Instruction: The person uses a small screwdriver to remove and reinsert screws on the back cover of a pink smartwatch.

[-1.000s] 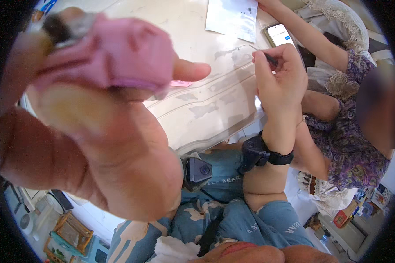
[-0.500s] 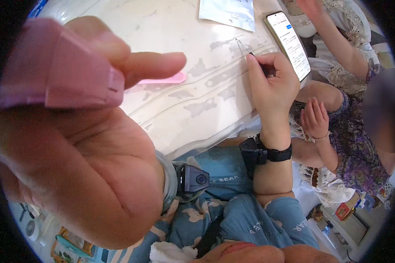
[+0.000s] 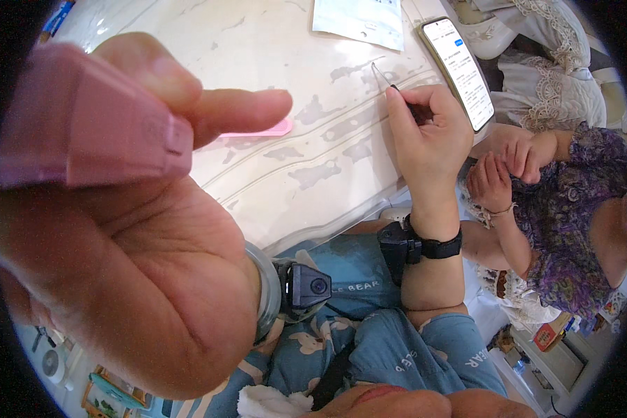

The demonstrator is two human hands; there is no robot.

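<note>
Very close to the camera, my left hand (image 3: 139,279) is raised and curled round an angular, dusty-pink plastic thing (image 3: 111,125); its kind does not show. One finger sticks out to the right past it. Over the table, my right hand (image 3: 432,136) pinches a thin tool with a black handle and a slim metal tip (image 3: 381,73); the tip points away and to the left. Behind the left hand's outstretched finger, a flat pink ridged strip (image 3: 279,129) lies on the table, partly hidden.
On the pale marbled table (image 3: 272,202), a phone with a lit screen (image 3: 460,73) lies right of my right hand. A white packet (image 3: 359,21) lies at the far side. Another person in a patterned purple top (image 3: 557,209) is at the right, hands together (image 3: 501,167).
The other person's raised arm has come down, bringing their hands together. The pink thing in my left hand has dropped slightly. My right hand has barely moved, still pinching the tool.
</note>
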